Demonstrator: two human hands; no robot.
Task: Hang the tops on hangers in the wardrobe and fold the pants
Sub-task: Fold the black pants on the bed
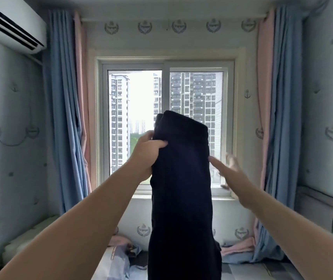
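Bedroom window between blue-and-pink curtains, with dark pants held up before it.
The left hand grips the pants' left edge just under the waistband, so they hang straight down and hide the window's lower middle. The right hand is released, fingers spread and blurred, forefinger at the pants' right edge; whether it touches them I cannot tell. Pink and pale-blue clothes lie crumpled on the bed below.
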